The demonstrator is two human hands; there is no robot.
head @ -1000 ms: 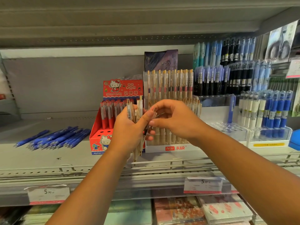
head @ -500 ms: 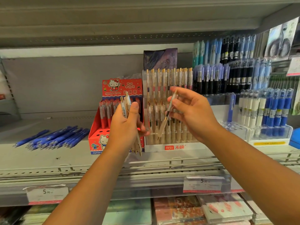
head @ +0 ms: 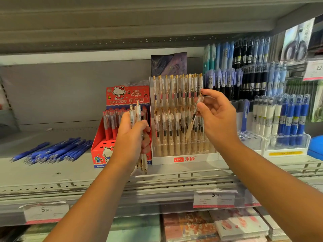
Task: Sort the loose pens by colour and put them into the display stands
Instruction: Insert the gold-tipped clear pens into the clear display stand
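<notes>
Shifted rightward, right hand [head: 217,119] pinches one pen [head: 193,117]; left hand [head: 131,137] grips half-hidden bundle [head: 139,110].

Blue loose pens [head: 56,151]; red cat-print box [head: 104,145]; clr/gold pen [head: 193,119].

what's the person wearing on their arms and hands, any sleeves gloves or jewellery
Nothing visible. The left hand and right hand are bare, no gloves, rings or watch, and both forearms are uncovered to the frame edge, no sleeves.
</notes>
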